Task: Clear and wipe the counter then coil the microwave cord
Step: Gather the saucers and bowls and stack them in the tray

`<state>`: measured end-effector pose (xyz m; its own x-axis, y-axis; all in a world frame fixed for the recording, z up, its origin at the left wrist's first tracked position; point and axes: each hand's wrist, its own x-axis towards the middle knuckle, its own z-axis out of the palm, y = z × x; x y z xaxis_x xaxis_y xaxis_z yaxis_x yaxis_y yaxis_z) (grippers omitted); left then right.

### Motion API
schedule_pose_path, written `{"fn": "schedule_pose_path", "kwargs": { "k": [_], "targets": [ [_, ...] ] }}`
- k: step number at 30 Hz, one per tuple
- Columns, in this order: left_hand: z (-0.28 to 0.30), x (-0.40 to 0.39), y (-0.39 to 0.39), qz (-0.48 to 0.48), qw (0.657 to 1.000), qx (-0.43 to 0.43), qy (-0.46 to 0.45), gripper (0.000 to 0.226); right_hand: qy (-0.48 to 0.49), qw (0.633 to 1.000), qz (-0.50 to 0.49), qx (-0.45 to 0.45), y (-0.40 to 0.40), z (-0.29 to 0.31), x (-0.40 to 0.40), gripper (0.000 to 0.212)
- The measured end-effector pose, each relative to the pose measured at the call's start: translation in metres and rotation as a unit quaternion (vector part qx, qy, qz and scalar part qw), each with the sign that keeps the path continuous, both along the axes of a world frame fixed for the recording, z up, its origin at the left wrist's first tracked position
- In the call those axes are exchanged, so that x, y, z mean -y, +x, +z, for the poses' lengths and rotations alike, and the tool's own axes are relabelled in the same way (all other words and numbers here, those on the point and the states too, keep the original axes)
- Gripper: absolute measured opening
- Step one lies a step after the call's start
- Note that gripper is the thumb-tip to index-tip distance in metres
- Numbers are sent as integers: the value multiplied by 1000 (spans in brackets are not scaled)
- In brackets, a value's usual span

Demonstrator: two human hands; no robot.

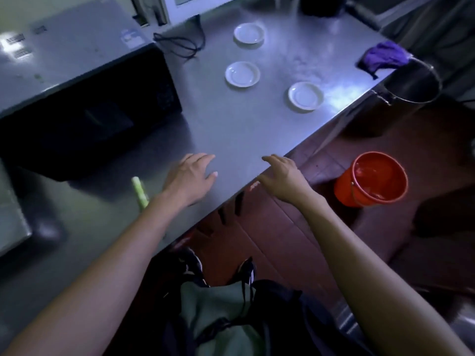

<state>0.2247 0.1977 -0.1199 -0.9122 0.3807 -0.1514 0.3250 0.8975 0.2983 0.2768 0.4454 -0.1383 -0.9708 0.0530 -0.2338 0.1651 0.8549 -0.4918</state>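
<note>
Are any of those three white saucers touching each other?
Apart. The head view shows bare steel counter between the far saucer, middle saucer and near saucer.

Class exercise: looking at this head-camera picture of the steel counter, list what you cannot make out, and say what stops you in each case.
- Microwave cord: its far end runs behind the microwave; plugged or not is hidden.
- Green object: the left forearm covers its lower end; too blurred to identify.
- Metal pot: its contents are dark and unreadable.
- Microwave top labels: too blurred to read.
- Purple cloth: wet or dry cannot be told.
</note>
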Motion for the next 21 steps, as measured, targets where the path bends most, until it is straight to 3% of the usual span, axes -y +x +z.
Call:
{"fn": "schedule_pose_path", "kwargs": {
  "k": [13, 21],
  "targets": [
    [-9, -140, -26, -139, 990, 28, -25, 51, 11, 993, -115, 1, 33, -8, -98, 68],
    [-41, -194, -89, -156, 986, 49, -27, 52, 44, 994, -99, 30, -29, -25, -146, 69]
  ]
}}
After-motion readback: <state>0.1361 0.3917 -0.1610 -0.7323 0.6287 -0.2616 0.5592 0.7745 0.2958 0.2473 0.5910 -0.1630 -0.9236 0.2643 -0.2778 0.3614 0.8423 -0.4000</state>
